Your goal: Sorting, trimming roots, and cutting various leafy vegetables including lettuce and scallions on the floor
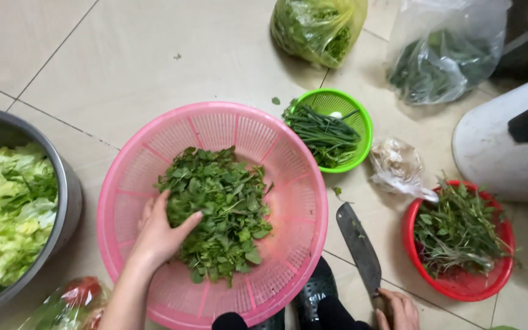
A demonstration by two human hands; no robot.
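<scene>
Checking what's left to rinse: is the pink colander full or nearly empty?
Partly filled: the pink colander holds one heap of leafy greens, with bare mesh around it.

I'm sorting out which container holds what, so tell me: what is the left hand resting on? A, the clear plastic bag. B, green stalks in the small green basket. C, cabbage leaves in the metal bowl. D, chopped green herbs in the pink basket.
D: the left hand lies on the pile of chopped green herbs inside the pink basket, while the right hand holds the knife on the floor.
</scene>
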